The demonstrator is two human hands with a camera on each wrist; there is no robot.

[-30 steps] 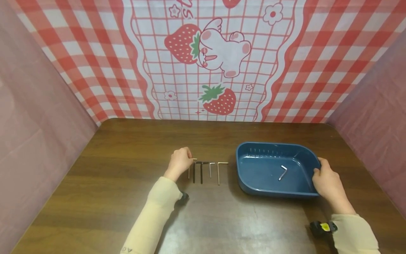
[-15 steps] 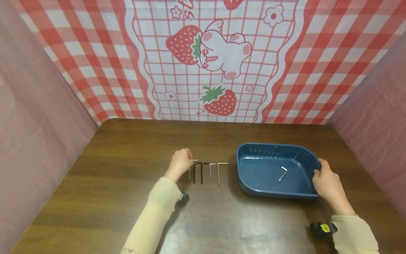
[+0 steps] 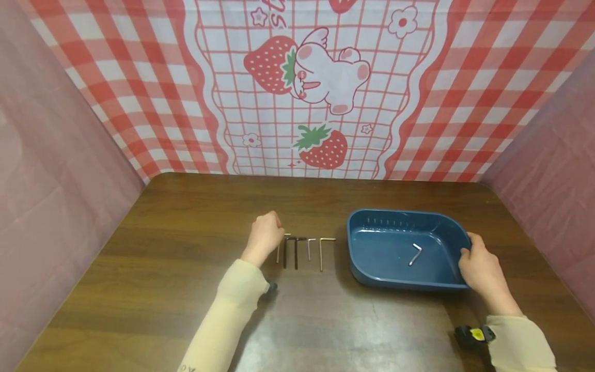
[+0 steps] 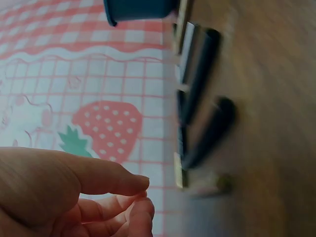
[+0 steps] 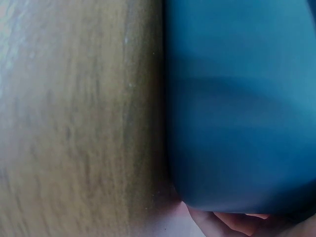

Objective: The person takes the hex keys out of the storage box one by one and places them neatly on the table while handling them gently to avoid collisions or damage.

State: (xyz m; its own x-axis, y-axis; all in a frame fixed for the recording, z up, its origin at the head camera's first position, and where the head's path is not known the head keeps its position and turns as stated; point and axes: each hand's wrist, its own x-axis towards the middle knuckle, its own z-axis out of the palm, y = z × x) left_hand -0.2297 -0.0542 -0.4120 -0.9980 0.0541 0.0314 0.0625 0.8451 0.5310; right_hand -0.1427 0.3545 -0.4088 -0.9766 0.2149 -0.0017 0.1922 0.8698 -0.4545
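Note:
My left hand (image 3: 265, 236) is just above the left end of a row of L-shaped hex keys. Its thumb and fingertips (image 4: 140, 185) come together, with nothing visible between them. Beside it lies a brass-coloured hex key (image 3: 278, 254), followed rightward by two black hex keys (image 3: 296, 256), a small silver one (image 3: 309, 251) and a longer brass-coloured one (image 3: 321, 256). A blue tray (image 3: 395, 284) stands to their right, with one silver hex key (image 3: 415, 257) inside. My right hand (image 3: 483, 266) grips the tray's right rim, thumb inside; most of its fingers are hidden behind the wall.
Everything rests on a brown wooden table (image 3: 186, 222). A red-and-white checked cloth with strawberries (image 3: 323, 150) hangs behind its far edge. Pink curtains (image 3: 60, 155) close off both sides.
My left hand has risen slightly off the leftmost brass-coloured hex key, which stays in the row. The right hand and the tray look unchanged.

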